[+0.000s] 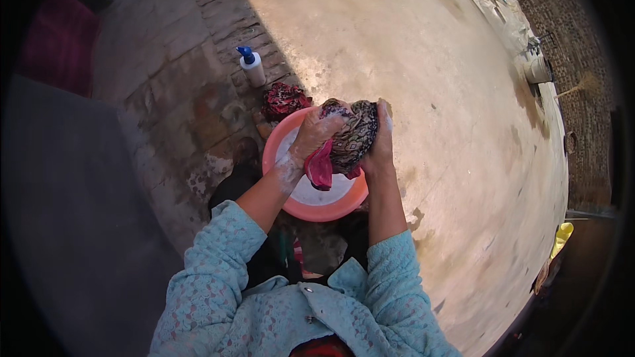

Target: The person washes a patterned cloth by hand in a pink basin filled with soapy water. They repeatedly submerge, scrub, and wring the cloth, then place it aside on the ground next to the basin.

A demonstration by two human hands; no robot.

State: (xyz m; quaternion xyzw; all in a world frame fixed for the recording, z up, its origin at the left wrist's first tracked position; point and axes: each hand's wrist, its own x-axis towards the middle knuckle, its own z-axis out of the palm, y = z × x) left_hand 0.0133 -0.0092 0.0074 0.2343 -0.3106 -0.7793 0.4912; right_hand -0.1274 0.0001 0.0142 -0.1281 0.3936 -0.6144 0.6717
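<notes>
Between my two hands is a wet, bunched-up patterned cloth (pixel 354 137), dark and beige with a pink edge hanging down. My left hand (pixel 316 135), with suds on its wrist, grips the cloth from the left. On the other side, my right hand (pixel 380 144) is closed against it, its fingers partly hidden behind the fabric. Both hands hold the bundle above a round pink basin (pixel 311 211) of whitish, soapy water. Touching or close to the basin's far left rim lies a crumpled red and black cloth (pixel 284 100).
A white pump bottle (pixel 253 71) with a blue top stands on the brick paving beyond the basin. Sunlit concrete (pixel 456 125) spreads to the right. A whitish bucket-like container (pixel 537 69) and a broom (pixel 582 84) are near the brick wall at the far right.
</notes>
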